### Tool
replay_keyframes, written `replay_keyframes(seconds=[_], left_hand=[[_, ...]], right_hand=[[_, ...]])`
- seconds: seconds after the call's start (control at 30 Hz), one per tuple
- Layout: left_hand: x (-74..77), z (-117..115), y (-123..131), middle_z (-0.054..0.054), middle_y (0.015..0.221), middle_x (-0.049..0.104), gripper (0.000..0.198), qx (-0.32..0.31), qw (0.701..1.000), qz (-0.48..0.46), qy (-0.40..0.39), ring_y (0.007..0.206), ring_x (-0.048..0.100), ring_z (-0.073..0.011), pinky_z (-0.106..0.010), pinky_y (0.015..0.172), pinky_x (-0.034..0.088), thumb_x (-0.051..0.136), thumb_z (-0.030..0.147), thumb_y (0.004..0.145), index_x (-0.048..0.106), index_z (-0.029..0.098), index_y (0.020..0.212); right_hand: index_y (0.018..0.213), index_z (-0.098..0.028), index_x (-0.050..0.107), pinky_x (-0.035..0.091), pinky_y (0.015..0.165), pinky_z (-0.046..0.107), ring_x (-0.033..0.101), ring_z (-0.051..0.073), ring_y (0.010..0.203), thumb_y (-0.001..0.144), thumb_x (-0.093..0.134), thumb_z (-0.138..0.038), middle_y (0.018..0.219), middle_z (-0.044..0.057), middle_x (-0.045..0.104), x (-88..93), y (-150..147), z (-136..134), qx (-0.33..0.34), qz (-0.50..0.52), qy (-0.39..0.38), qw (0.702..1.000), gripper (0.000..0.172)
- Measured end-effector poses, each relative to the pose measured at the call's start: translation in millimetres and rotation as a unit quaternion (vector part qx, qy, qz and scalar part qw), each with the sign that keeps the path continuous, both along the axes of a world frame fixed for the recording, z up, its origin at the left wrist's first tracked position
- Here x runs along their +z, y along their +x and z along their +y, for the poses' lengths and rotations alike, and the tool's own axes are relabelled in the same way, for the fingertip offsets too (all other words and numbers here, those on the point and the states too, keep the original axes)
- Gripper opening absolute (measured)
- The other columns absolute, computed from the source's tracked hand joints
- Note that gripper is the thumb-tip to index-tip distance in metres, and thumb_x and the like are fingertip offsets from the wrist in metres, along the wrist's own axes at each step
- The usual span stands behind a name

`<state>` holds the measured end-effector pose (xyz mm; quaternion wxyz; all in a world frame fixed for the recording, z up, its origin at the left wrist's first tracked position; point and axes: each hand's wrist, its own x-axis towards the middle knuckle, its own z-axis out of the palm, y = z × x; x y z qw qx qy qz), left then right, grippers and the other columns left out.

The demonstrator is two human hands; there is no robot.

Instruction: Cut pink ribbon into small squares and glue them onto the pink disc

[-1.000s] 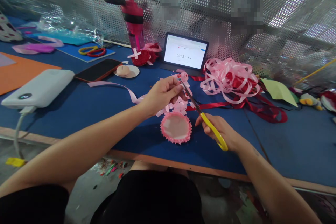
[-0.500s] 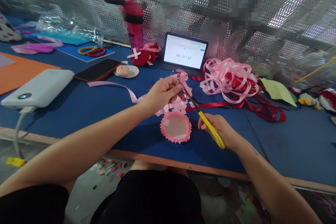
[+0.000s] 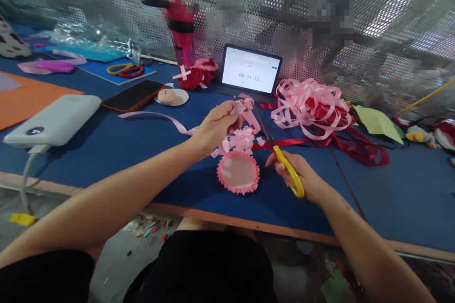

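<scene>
Ribbon is pinched in the left hand, scissors clasped in the right hand. Cut scraps lie at the ribbon's seven o'clock; some length looks uncut.

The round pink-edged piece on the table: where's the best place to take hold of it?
Probably the near part of the frilled rim, coming from the person's side: the pink-edged piece appears to lie flat, pink ribbon scraps crowd its far edge, and the right hand holds scissors to its right.
</scene>
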<state>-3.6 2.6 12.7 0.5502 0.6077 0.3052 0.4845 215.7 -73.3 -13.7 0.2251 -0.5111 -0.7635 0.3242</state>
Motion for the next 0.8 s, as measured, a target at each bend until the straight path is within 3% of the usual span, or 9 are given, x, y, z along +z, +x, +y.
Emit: replay_keyframes(seconds=[0.13, 0.27, 0.8], left_hand=[[-3.0, 1.5, 0.3, 0.001, 0.063, 0.062, 0.007, -0.009, 1.0, 0.005, -0.015, 0.046, 0.045, -0.0048, -0.018, 0.045, 0.033, 0.041, 0.009, 0.089, 0.043, 0.016, 0.09], [-4.4, 2.9, -0.4, -0.002, 0.066, 0.067, 0.011, -0.005, 0.999, -0.011, -0.031, 0.049, 0.054, -0.0064, -0.018, 0.047, 0.038, 0.043, 0.014, 0.091, 0.039, 0.018, 0.081], [-8.5, 2.0, -1.4, -0.003, 0.066, 0.067, 0.015, -0.057, 0.998, 0.006, -0.018, 0.049, 0.051, -0.0042, -0.016, 0.047, 0.038, 0.052, 0.02, 0.087, 0.049, 0.015, 0.074]], right_hand=[[0.094, -0.018, 0.055, 0.034, 0.049, 0.024, 0.044, 0.011, 0.049, 0.085, 0.031, -0.068, 0.062, -0.002, 0.046, 4.9, 0.1, -1.1, 0.007, -0.037, 0.011, 0.999, 0.056], [0.097, -0.018, 0.056, 0.034, 0.055, 0.027, 0.048, 0.015, 0.058, 0.082, 0.028, -0.071, 0.07, 0.002, 0.053, 10.0, -1.1, -0.6, 0.007, -0.107, 0.035, 0.994, 0.062], [0.088, -0.017, 0.053, 0.034, 0.057, 0.029, 0.051, 0.019, 0.061, 0.078, 0.014, -0.08, 0.07, 0.006, 0.056, 13.0, -7.7, 0.5, 0.024, -0.174, 0.029, 0.984, 0.074]])
